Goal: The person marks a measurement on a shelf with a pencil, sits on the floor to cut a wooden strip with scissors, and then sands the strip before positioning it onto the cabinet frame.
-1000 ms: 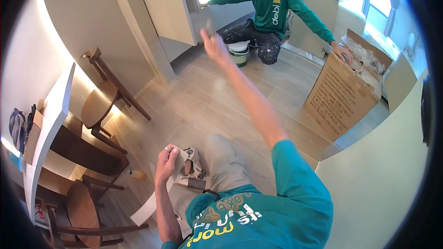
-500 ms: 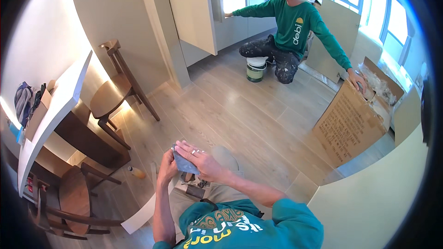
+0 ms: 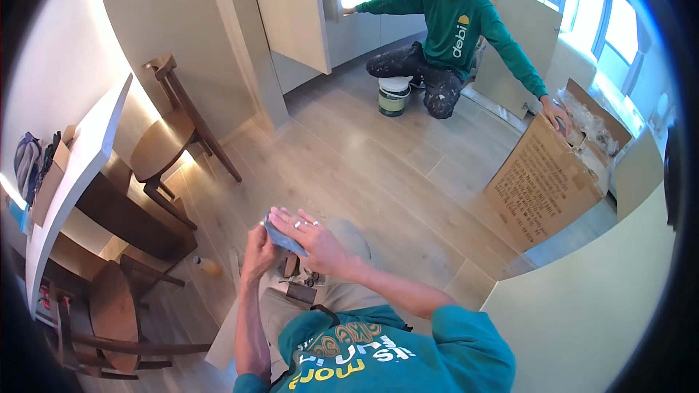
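Note:
Both hands are on a flat, blue-grey piece (image 3: 283,241) held above my lap; its exact kind does not show. My left hand (image 3: 258,253) is closed around its left edge. Across the top lies my right hand (image 3: 318,245), fingers stretched along the piece and the palm end gripping its right side; rings show on its fingers. Beneath the hands, a brown block-like thing (image 3: 301,292) and several small dark items sit at my lap, partly covered. A pale board (image 3: 224,333) slants beside my left forearm.
A co-worker (image 3: 455,36) kneels ahead by an open cabinet door (image 3: 291,11), one hand on a large cardboard box (image 3: 542,185). A paint bucket (image 3: 392,100) stands there. Wooden chairs (image 3: 164,144) and a white table (image 3: 80,167) are left; a bottle (image 3: 209,266) is on the floor.
The blue-grey piece has tilted, showing a narrower face, and both hands have shifted slightly up and left. The whole view has moved a little; the co-worker keeps the same pose.

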`<state>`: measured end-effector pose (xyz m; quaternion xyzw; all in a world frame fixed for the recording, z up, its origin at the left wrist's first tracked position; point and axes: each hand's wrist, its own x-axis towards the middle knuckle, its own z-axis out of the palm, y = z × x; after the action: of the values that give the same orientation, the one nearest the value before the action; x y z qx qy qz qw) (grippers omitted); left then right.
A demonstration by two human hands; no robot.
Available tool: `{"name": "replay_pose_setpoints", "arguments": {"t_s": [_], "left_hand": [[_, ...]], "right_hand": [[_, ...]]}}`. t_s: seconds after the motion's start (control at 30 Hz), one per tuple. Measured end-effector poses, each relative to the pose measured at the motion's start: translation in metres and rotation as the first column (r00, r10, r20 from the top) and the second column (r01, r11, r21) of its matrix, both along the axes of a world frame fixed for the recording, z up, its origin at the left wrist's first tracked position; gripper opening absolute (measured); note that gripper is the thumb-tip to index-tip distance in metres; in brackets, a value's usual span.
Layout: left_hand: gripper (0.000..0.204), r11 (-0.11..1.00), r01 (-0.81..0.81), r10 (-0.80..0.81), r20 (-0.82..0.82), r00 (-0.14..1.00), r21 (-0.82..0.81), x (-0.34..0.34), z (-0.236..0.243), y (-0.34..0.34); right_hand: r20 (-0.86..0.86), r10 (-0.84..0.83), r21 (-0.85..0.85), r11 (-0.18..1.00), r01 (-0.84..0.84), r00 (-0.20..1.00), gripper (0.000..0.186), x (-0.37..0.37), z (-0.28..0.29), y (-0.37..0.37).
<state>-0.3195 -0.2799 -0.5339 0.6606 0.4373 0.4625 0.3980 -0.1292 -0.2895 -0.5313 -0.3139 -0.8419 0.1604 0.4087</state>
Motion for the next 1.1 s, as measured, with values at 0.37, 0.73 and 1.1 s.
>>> {"name": "replay_pose_setpoints", "arguments": {"t_s": [0.37, 0.73, 1.1], "left_hand": [[0.021, 1.000, -0.002, 0.003, -0.017, 1.000, 0.022, 0.004, -0.020, 0.001], [0.022, 1.000, 0.018, -0.016, 0.083, 0.996, -0.019, 0.016, -0.002, -0.010], [0.020, 0.998, -0.017, 0.016, 0.018, 1.000, 0.062, 0.030, -0.019, -0.010]], "right_hand": [[-0.073, 0.010, -0.048, 0.999, -0.014, 0.997, 0.070, 0.005, -0.006, -0.004], [-0.117, 0.005, -0.088, 0.996, -0.015, 0.993, 0.063, 0.010, -0.013, -0.016], [-0.193, -0.077, -0.093, 0.994, 0.060, 0.978, 0.059, 0.011, -0.011, -0.018]]}}
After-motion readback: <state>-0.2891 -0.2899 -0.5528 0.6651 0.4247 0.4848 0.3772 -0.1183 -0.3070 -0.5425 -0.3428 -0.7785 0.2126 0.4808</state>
